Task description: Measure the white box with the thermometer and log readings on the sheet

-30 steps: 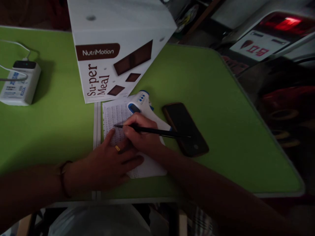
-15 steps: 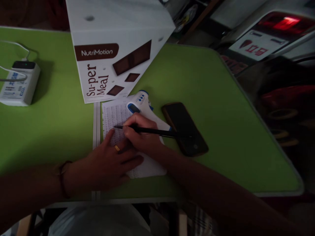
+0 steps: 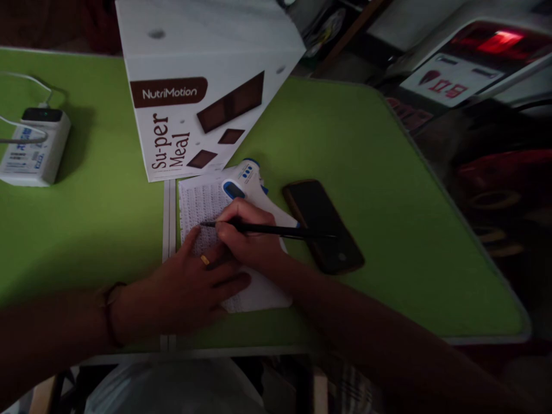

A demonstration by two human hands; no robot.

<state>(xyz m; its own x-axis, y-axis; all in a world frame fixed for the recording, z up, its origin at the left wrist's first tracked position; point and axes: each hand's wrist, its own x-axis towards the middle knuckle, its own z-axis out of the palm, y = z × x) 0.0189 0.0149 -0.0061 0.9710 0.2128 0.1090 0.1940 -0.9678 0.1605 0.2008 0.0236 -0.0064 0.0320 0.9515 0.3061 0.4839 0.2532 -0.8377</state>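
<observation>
your pen (image 3: pixel 271 231) is pinched in the fingers of your right hand (image 3: pixel 250 238), its tip down on the printed sheet (image 3: pixel 202 201) just ahead of the grip, its long black shaft running back past your knuckles and out over the phone (image 3: pixel 323 224). your left hand (image 3: pixel 190 290) lies flat and open on the sheet's near half, gripping nothing, its ringed finger touching the right hand and its forefinger reaching up beside the pen tip.

across the last second almost nothing has moved: the tip sits on the same row of the sheet, both hands keep their places, and only the view has drifted a little. that reads as slow, careful marking on one spot rather than a move along the page.

just beyond your writing fingers a white and blue thermometer (image 3: pixel 244 178) rests on the sheet's far edge. further out from the grip stands the nutrimotion box (image 3: pixel 194 98), touching the sheet's far corner. well off to the left, a white power bank (image 3: pixel 32 146) with a cable lies on the green table (image 3: pixel 388 218).
</observation>
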